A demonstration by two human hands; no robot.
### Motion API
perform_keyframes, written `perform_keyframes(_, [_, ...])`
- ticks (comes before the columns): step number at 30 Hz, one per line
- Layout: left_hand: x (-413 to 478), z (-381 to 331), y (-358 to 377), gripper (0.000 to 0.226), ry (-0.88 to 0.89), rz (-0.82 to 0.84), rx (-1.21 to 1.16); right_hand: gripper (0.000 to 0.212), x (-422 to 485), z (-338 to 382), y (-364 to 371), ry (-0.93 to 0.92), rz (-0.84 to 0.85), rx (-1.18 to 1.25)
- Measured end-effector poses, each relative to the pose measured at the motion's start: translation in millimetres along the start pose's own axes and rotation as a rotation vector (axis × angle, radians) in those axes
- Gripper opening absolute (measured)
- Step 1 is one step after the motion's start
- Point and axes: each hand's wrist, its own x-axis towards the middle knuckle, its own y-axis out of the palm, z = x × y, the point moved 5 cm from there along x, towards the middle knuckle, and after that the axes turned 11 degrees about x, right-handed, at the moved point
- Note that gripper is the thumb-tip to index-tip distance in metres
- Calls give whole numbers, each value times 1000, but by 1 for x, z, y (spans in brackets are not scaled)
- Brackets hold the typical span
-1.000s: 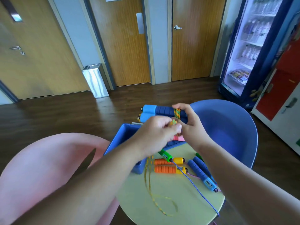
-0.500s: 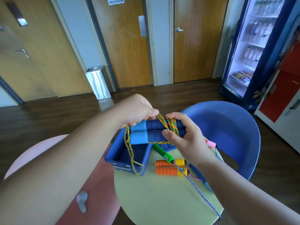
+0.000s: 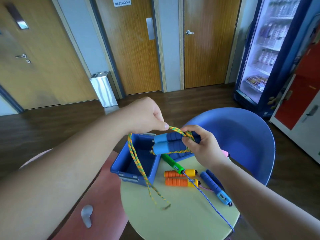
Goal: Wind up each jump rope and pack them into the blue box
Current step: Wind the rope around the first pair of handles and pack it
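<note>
Mid-wind on one rope, by the look of it, and nowhere near done overall. Gripping the pair of two-tone blue foam handles (image 3: 168,142) side by side in the right hand (image 3: 202,144), up over the 2 o'clock corner of the open blue plastic box (image 3: 119,158). Pinching the orange-and-green braided cord (image 3: 136,158) in the left hand (image 3: 147,116), at about 10 o'clock from the handles. A few turns on already, with plenty of slack hanging past the box and trailing onto the round pale-green desk (image 3: 181,213) toward 6 o'clock. No wound rope to be seen in the part of the box on show, over at the desk's 10 o'clock edge.

Probably next: bringing the cord over and round the handles again, keeping it taut so the wraps don't slip, then tucking the tail and dropping the bundle in.

Lying unwound at 3 o'clock from the box: orange-and-yellow ribbed handles (image 3: 180,178), a green handle (image 3: 172,163) and darker blue handles (image 3: 214,187). Some print on the green one, too small to read.

Only readable writing: "RESTROOM" on the white door sign (image 3: 122,2) at 12 o'clock. Labels in the glass-door drinks fridge (image 3: 270,58) at 2 o'clock too blurry.
</note>
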Motion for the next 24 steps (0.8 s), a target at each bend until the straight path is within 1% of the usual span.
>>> perform_keyframes(2, [-2, -3, -9, 13, 45, -30, 12, 26, 0, -1, -1, 9, 6, -11])
perform_keyframes(3, [-2, -3, -14, 10, 62, -71, 26, 25, -2, 0, 2, 8, 20, -11])
perform_keyframes(6, [4, -2, -28, 12, 97, -235, 114, 25, -11, 9, 12, -27, 74, 38])
perform_keyframes(8, [11, 6, -31, 15, 100, -280, 143, 31, -19, 18, 21, -67, 119, 97])
perform_keyframes(10, [19, 13, -28, 15, 107, -267, 139, 36, -25, 27, 29, -118, 174, 109])
perform_keyframes(11, [22, 16, -25, 14, 117, -248, 129, 35, -27, 30, 31, -128, 203, 96])
perform_keyframes(13, [29, 22, -17, 12, 128, -216, 92, 29, -27, 34, 35, -111, 259, 89])
perform_keyframes(15, [37, 29, -7, 11, 143, -180, 48, 24, -23, 38, 32, -103, 270, 147])
perform_keyframes(17, [45, 38, 6, 18, 166, -139, -40, 23, -21, 41, 27, -77, 239, 261])
perform_keyframes(19, [48, 50, 30, 31, 164, -64, -236, 23, -18, 45, 26, -10, 217, 424])
perform_keyframes(20, [49, 57, 45, 32, 138, -25, -360, 23, -16, 47, 25, 15, 196, 491])
perform_keyframes(22, [48, 69, 85, 25, 51, 77, -623, 23, -6, 55, 21, 26, 152, 582])
perform_keyframes(24, [37, 64, 121, 27, -52, 153, -855, 21, 7, 60, 17, 9, 97, 567])
